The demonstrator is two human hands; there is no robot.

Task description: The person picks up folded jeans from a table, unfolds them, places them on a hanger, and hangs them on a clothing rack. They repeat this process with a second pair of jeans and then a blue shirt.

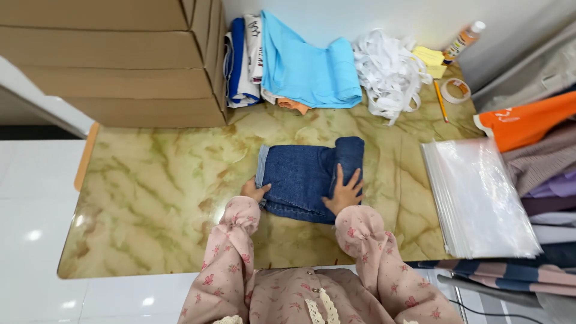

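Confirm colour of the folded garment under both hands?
Dark blue denim; the folded garment has a paler edge on its left. Head view, the only one.

thing: folded blue denim garment [303, 177]
look: dark blue denim, paler hem edge on the side by the left hand [254, 191]
state: folded into a compact rectangle, its end under the right hand [344, 192] rolled into a thick roll
pose: lies flat
place: under the right hand's spread fingers; left hand touches its near corner

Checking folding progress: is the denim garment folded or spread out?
Folded: the denim garment is a compact rectangle, its right end rolled over.
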